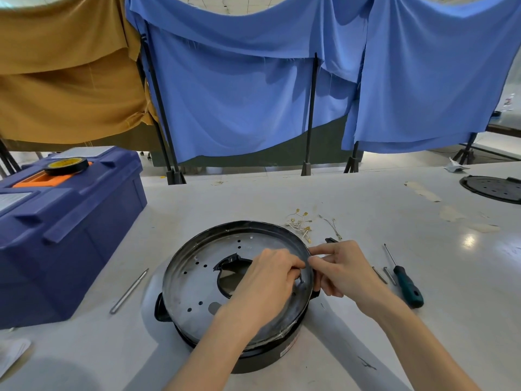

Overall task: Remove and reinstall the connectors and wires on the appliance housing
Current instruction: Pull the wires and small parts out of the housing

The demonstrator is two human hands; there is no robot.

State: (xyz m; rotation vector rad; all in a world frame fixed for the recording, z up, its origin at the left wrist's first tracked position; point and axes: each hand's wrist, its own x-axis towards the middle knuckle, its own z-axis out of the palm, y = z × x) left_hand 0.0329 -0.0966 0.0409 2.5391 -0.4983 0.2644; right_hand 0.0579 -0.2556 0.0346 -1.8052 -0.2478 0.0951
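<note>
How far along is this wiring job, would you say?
Removal looks largely done: loose wires with gold connectors lie on the table beyond the housing. In hand: the left hand and right hand pinch a small part at the housing's right rim, too small to identify. Still to do: probably refitting those wires; the screwdriver lies unused nearby.

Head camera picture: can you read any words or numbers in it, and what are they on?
No text here is clear enough to read.
On the appliance housing, a sticker: too small and blurred.
On the blue toolbox, white labels: blurred.
Inside the tape roll, yellow print: blurred.
</note>
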